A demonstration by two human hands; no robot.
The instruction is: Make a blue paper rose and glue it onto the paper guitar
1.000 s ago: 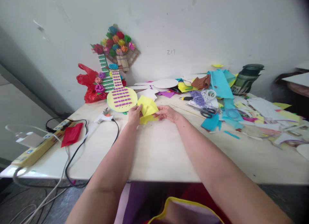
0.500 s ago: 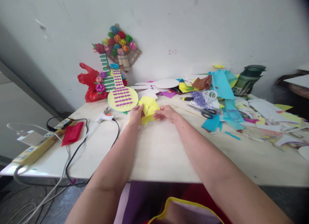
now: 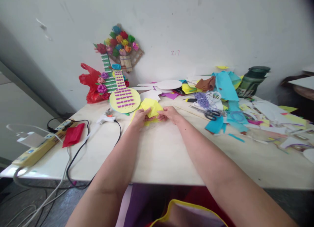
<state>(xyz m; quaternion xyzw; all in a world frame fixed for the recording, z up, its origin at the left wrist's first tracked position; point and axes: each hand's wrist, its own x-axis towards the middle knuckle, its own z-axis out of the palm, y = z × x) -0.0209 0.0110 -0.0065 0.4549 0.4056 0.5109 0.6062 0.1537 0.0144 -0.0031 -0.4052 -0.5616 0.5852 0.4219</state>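
Note:
A creased sheet of yellow paper [image 3: 152,106] is held between my two hands above the middle of the table. My left hand [image 3: 141,117] pinches its left edge, and my right hand [image 3: 169,115] grips the right edge with thumb and fingers. More yellow paper shows beneath and beside my left hand; whether it is the same piece I cannot tell. Just behind lies a yellow guitar-shaped craft [image 3: 125,99] with purple strips across it. A white glue gun [image 3: 106,118] rests left of my left hand.
Scissors [image 3: 211,114], yarn [image 3: 202,100] and blue paper scraps [image 3: 214,125] lie to the right, with a green bottle [image 3: 253,81] behind. At the left are a power strip [image 3: 40,150], cables and a red packet [image 3: 74,135]. Paper flowers [image 3: 121,40] stand against the wall.
The yellow paper has turned slightly and folded over between my hands. My left fingers have shifted a little lower along it, while my right hand stays nearly in place.

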